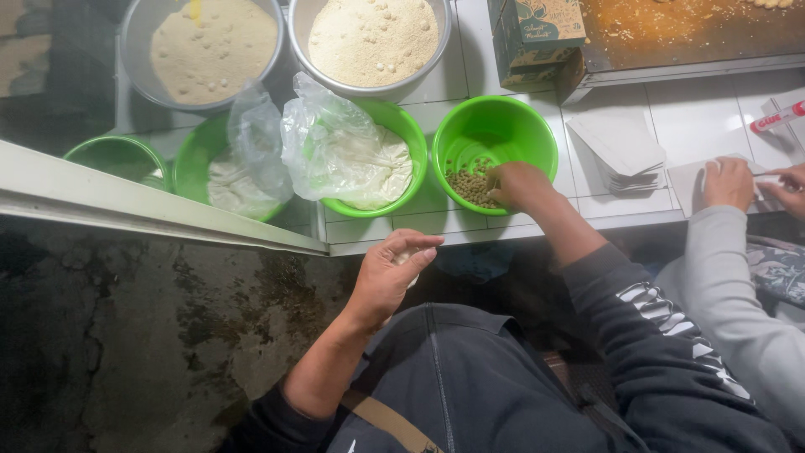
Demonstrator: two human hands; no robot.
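Observation:
My right hand [518,186] reaches into a green bowl [495,126] on the white tiled counter, with its fingertips pinched among small olive-green peas [466,184]. Whether it grips any is hidden. My left hand [387,273] hovers below the counter edge over my dark lap, cupped around a small pale lump of dough [406,258]. Both my sleeves are dark and pushed up the forearms.
Two steel bowls of beige crumbs [373,38] [211,46] stand at the back. Green bowls with plastic-bagged white dough [352,159] [243,172] sit left of the pea bowl. Another person's hands [728,183] in grey sleeves handle paper sheets [620,147] at the right. A tray [696,38] lies behind.

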